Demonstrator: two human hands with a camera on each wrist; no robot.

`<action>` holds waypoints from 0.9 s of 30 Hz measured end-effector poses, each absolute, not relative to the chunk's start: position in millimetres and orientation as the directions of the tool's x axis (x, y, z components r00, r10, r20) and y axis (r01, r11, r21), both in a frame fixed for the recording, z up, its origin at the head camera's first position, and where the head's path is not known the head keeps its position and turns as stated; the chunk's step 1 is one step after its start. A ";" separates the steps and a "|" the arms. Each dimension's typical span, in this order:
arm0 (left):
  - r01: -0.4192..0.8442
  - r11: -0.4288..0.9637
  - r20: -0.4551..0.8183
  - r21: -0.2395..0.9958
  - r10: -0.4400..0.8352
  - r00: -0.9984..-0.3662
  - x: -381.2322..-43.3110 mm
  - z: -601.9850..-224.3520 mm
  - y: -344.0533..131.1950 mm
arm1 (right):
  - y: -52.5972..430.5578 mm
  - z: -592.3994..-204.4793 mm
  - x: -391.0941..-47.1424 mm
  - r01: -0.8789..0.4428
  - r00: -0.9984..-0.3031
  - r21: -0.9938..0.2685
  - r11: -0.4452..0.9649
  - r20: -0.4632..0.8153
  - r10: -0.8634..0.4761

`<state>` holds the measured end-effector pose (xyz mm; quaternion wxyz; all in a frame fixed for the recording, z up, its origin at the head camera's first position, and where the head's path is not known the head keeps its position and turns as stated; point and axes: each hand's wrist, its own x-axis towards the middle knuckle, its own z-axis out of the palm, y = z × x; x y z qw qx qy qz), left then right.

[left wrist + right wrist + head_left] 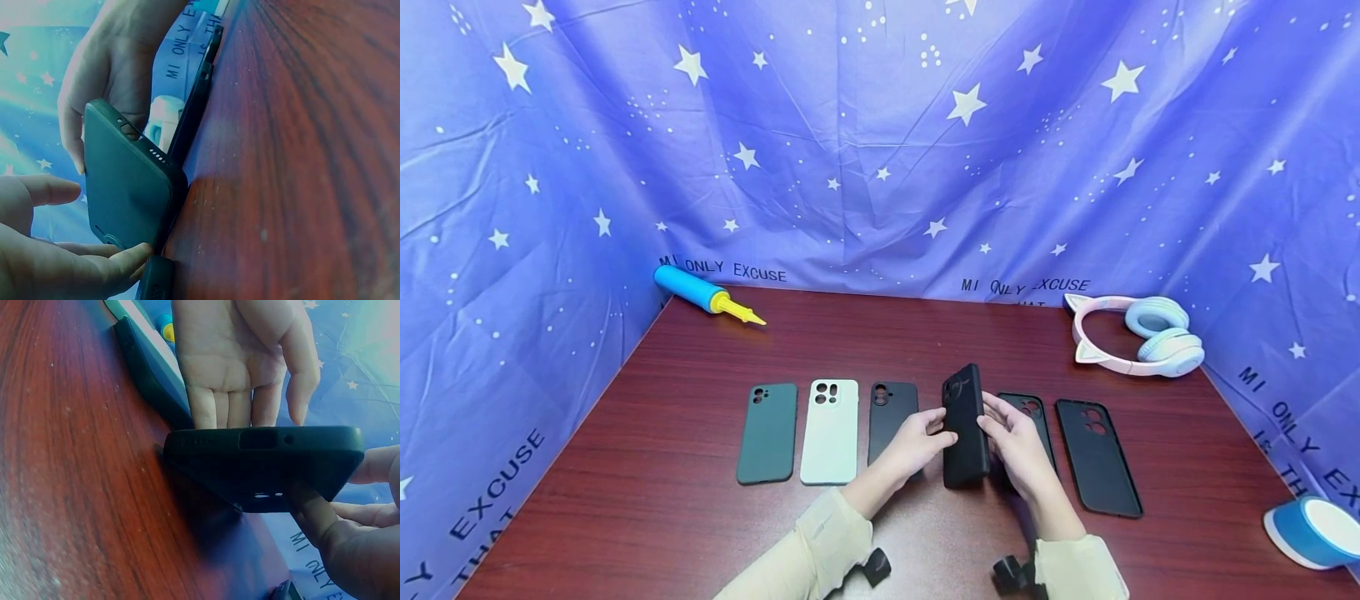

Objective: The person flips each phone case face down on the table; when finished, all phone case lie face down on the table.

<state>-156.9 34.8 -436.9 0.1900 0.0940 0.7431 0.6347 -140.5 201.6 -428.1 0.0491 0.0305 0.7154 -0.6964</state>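
A black phone case (964, 437) stands tilted on edge between both hands, above the table. Its back faces my left hand in the left wrist view, while its hollow inside shows in the right wrist view. My right hand (1021, 442) pinches it at the right edge, thumb against the inside and fingers at the rim. My left hand (908, 448) touches the case's left side with fairly straight fingers. Nearest the left hand lies a dark grey phone case (891, 417); behind the right hand, partly hidden, is another black case (1039, 422).
A dark green case (767, 435) and a pale mint case (830, 435) lie to the left, a black case (1099, 462) hollow side up to the right. At the back are a blue-yellow hand pump (692, 289) and cat-ear headphones (1112, 362). A blue-white cylinder (1307, 537) stands at right.
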 end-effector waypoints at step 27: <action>-0.090 0.249 -0.176 0.964 0.351 -0.919 -156.6 -436.3 34.0 | 207.5 -431.9 -141.0 0.181 -0.983 -0.860 0.476 -0.160 0.083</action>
